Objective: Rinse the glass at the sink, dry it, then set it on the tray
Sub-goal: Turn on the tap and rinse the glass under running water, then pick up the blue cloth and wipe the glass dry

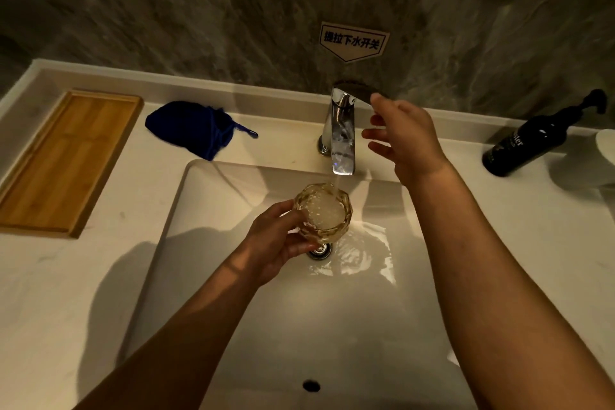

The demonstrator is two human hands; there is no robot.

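The left hand (276,240) gripped the glass (323,211) mid-frame under the tap (342,136), partly hiding the drain (320,251). The right hand (404,140), fingers spread, reached the tap's lever. A tray (63,160) and cloth (193,128) lay upper left; a bottle (532,140) stood right, beside a cut-off white object.

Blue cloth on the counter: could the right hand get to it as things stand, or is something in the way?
Probably yes, but awkwardly. The right hand is free beside the faucet. The blue cloth lies uncovered left of the faucet, so it must cross past the spout and above the left hand gripping the glass.
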